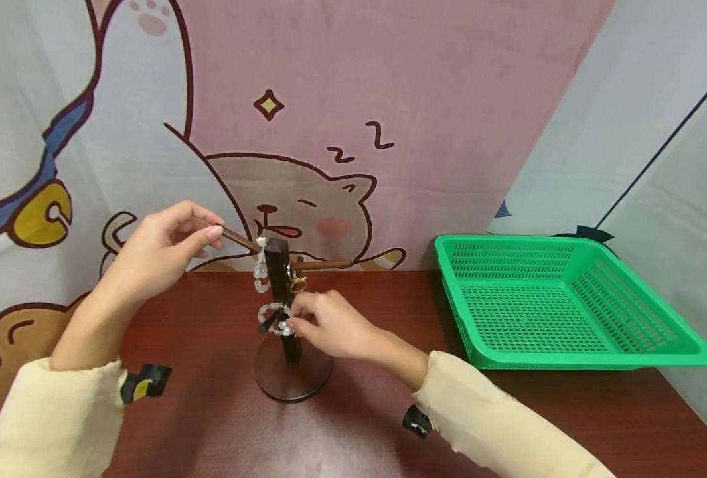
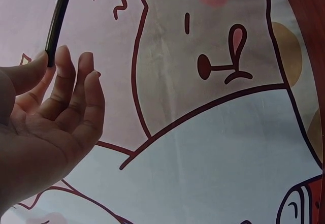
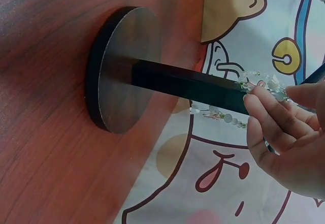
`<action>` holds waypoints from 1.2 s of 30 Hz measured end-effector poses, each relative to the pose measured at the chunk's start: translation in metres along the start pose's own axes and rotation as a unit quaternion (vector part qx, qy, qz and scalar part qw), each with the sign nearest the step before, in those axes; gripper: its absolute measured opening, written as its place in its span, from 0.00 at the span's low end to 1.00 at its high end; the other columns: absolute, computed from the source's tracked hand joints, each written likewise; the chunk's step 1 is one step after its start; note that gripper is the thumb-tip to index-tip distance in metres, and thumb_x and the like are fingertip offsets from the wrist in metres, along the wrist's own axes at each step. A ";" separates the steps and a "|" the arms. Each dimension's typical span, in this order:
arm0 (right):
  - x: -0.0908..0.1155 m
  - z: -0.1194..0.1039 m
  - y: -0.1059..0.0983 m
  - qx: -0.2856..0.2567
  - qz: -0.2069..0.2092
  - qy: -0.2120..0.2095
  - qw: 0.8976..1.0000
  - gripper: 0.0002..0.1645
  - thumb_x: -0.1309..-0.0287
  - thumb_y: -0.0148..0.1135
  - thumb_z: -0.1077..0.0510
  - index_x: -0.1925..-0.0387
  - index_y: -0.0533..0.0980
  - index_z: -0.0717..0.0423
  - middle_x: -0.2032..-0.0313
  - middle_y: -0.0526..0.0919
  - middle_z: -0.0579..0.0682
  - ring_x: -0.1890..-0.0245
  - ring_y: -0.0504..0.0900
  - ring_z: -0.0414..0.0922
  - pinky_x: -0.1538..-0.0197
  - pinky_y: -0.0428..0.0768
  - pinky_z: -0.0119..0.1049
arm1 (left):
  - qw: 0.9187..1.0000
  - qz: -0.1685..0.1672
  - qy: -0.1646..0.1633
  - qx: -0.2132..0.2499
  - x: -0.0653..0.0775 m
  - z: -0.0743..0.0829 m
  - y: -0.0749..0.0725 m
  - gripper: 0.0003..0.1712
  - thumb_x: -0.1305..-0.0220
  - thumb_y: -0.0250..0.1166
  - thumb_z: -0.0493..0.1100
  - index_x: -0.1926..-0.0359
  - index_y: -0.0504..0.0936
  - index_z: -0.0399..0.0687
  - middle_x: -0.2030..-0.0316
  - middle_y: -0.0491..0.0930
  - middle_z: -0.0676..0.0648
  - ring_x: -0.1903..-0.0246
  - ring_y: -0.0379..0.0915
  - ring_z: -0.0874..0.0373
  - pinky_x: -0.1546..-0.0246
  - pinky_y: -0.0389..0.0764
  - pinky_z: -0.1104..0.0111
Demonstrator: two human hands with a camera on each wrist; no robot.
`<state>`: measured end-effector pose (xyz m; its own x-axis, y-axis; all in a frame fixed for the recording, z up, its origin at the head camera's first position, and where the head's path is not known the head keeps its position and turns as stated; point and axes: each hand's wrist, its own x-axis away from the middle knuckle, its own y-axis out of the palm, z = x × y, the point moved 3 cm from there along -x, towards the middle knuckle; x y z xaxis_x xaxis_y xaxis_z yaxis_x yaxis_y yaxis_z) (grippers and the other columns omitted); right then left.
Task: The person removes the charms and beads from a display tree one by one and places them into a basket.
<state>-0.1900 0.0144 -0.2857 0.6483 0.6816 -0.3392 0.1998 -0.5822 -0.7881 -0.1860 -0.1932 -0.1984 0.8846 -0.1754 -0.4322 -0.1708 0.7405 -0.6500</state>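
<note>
A dark wooden jewelry stand (image 1: pixel 279 265) with a round base (image 3: pixel 119 76) stands upright on the table. My left hand (image 1: pixel 164 245) pinches the tip of its upper left peg (image 1: pixel 239 238) between thumb and forefinger; the other fingers are loosely bent in the left wrist view. A clear beaded bracelet (image 1: pixel 260 271) hangs on that peg close to the post. With thumb and fingers, my right hand (image 1: pixel 329 323) pinches another clear beaded bracelet (image 1: pixel 267 311), which encircles the lower front peg (image 1: pixel 269 322). Gold rings (image 1: pixel 298 284) hang by the right-hand peg (image 1: pixel 323 264).
A green plastic basket (image 1: pixel 478 360) with perforated walls sits at the right of the reddish-brown table (image 1: pixel 210 411). Right behind the table hangs a cartoon-printed cloth (image 1: pixel 437 119). Black straps show near both cream sleeves (image 1: pixel 66 411).
</note>
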 end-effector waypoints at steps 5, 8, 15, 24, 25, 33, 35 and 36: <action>0.001 -0.002 -0.001 -0.009 0.007 -0.011 1.000 0.03 0.45 0.59 0.64 0.73 0.75 0.58 0.80 0.77 0.43 0.81 0.67 0.33 0.76 0.67 0.24 | 1.000 0.002 0.013 0.002 -0.001 0.001 0.000 0.07 0.36 0.57 0.37 0.59 0.77 0.38 0.71 0.80 0.41 0.75 0.73 0.68 0.73 0.72 0.79; 0.002 -0.003 -0.002 -0.013 0.010 -0.021 1.000 0.03 0.45 0.59 0.64 0.73 0.75 0.58 0.80 0.76 0.43 0.81 0.67 0.32 0.76 0.67 0.24 | 1.000 0.003 0.018 -0.001 -0.001 0.001 0.000 0.07 0.36 0.57 0.37 0.60 0.77 0.38 0.71 0.80 0.41 0.75 0.73 0.68 0.73 0.72 0.79; 0.005 -0.008 -0.005 -0.017 0.016 -0.048 0.999 0.03 0.45 0.59 0.65 0.73 0.75 0.58 0.80 0.76 0.42 0.81 0.67 0.32 0.76 0.67 0.22 | 1.000 0.002 0.016 -0.004 -0.001 0.001 0.000 0.07 0.36 0.57 0.38 0.59 0.77 0.38 0.71 0.80 0.41 0.75 0.73 0.68 0.72 0.72 0.79; 0.009 -0.020 -0.014 -0.022 0.007 -0.081 0.996 0.04 0.45 0.58 0.65 0.73 0.75 0.56 0.81 0.75 0.41 0.81 0.66 0.32 0.76 0.66 0.23 | 1.000 0.003 0.018 -0.004 -0.001 0.001 0.000 0.07 0.36 0.57 0.38 0.60 0.77 0.39 0.71 0.80 0.42 0.75 0.73 0.68 0.72 0.72 0.80; 0.010 -0.021 -0.014 -0.022 0.005 -0.084 0.996 0.04 0.44 0.58 0.65 0.73 0.75 0.56 0.81 0.75 0.41 0.82 0.66 0.32 0.76 0.66 0.23 | 1.000 0.002 0.018 -0.003 -0.001 0.001 0.000 0.07 0.36 0.57 0.38 0.60 0.77 0.38 0.71 0.80 0.42 0.75 0.73 0.68 0.72 0.72 0.80; 0.013 -0.030 -0.020 -0.026 -0.009 -0.108 0.994 0.03 0.43 0.56 0.65 0.71 0.75 0.57 0.79 0.76 0.42 0.80 0.67 0.31 0.74 0.68 0.22 | 1.000 0.001 0.022 -0.003 -0.002 0.001 0.000 0.07 0.36 0.57 0.37 0.60 0.77 0.38 0.72 0.80 0.42 0.75 0.73 0.68 0.72 0.72 0.80; 0.014 -0.032 -0.021 -0.026 -0.011 -0.114 0.993 0.03 0.43 0.56 0.65 0.70 0.75 0.57 0.79 0.76 0.42 0.80 0.67 0.31 0.74 0.68 0.22 | 1.000 0.001 0.024 -0.003 -0.002 0.000 0.000 0.06 0.36 0.57 0.37 0.60 0.77 0.39 0.73 0.80 0.44 0.75 0.72 0.68 0.72 0.71 0.80; 0.015 -0.033 -0.022 -0.025 -0.013 -0.116 0.993 0.03 0.43 0.56 0.65 0.70 0.75 0.57 0.79 0.76 0.42 0.80 0.67 0.31 0.74 0.68 0.22 | 1.000 0.000 0.025 -0.002 -0.002 0.000 0.000 0.06 0.36 0.57 0.37 0.60 0.77 0.39 0.73 0.80 0.45 0.75 0.72 0.68 0.72 0.71 0.80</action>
<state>-0.1605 0.0225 -0.2565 0.4568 0.7770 -0.4330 0.2546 -0.5807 -0.7733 -0.1875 -0.1930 -0.1974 0.8621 -0.2067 -0.4628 -0.1730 0.7383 -0.6519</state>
